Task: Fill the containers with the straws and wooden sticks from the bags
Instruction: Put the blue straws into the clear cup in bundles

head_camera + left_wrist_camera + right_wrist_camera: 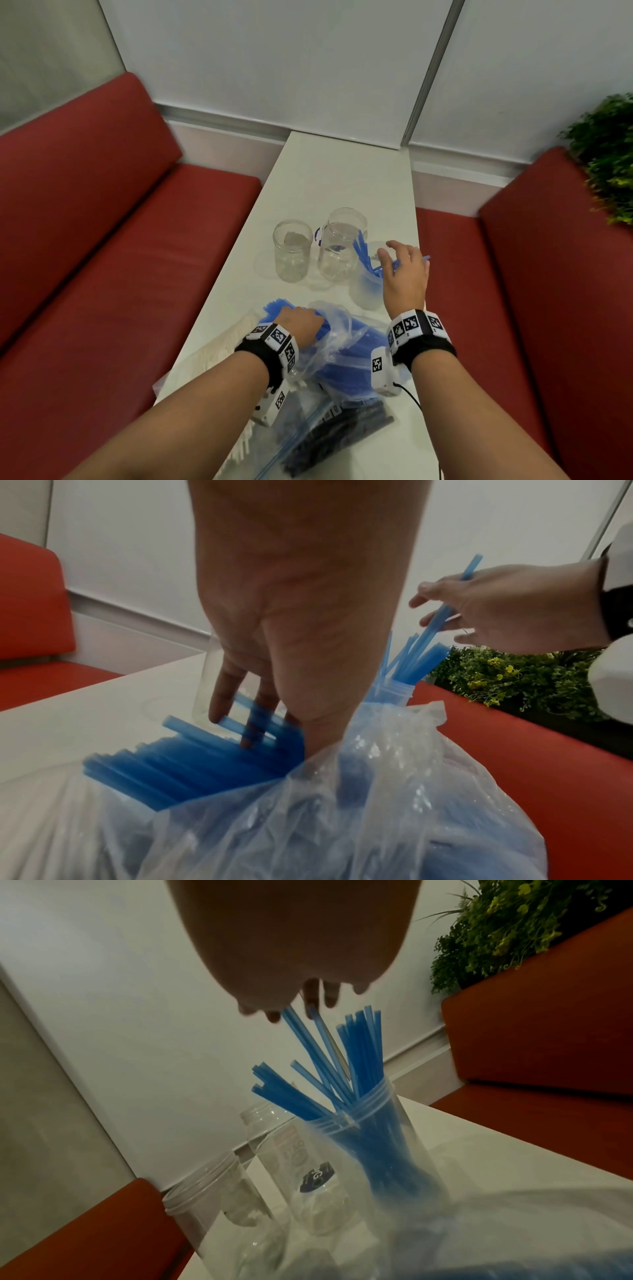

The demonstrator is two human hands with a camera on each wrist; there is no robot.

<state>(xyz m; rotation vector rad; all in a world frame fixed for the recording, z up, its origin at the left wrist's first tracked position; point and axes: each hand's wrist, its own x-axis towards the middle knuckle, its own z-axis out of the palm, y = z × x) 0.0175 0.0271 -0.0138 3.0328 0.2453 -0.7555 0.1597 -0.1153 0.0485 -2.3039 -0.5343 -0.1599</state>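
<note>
A clear plastic bag [337, 339] [377, 804] full of blue straws [192, 764] lies on the white table [342, 178]. My left hand [303, 322] [253, 710] reaches into its open mouth, fingers curled round a few straws. My right hand [400, 263] [496, 607] [308, 1001] hovers over a clear jar [366, 287] [387, 1150] that holds several blue straws. It pinches a few straws [308, 1047] by their tops, their lower ends inside the jar. Two empty clear jars [293, 250] [342, 245] stand to the left of it.
A zip bag of dark straws [342, 435] lies near the table's front edge. A bag of pale sticks [219, 353] lies to the left of the blue straws. Red bench seats [120, 257] flank the table. A green plant [609, 154] stands at the right.
</note>
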